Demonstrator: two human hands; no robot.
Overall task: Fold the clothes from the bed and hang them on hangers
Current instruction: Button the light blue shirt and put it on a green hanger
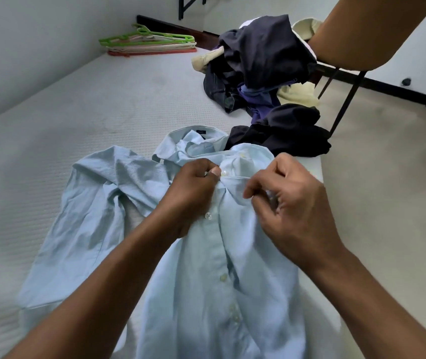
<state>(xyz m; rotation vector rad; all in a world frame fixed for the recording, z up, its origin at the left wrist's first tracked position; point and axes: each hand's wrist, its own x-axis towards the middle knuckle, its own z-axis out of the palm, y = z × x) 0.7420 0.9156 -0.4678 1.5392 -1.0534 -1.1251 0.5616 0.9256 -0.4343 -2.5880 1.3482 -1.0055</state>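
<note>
Head view: left hand [193, 195] and right hand [294, 203] pinch the shirt [206, 294] beside its button [223, 173]; slack cloth may pull the button free.

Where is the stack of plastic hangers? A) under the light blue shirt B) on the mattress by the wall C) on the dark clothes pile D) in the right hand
B: the stack of green, cream and pink plastic hangers lies on the white mattress beside the wall, well apart from the light blue button-up shirt.
</note>
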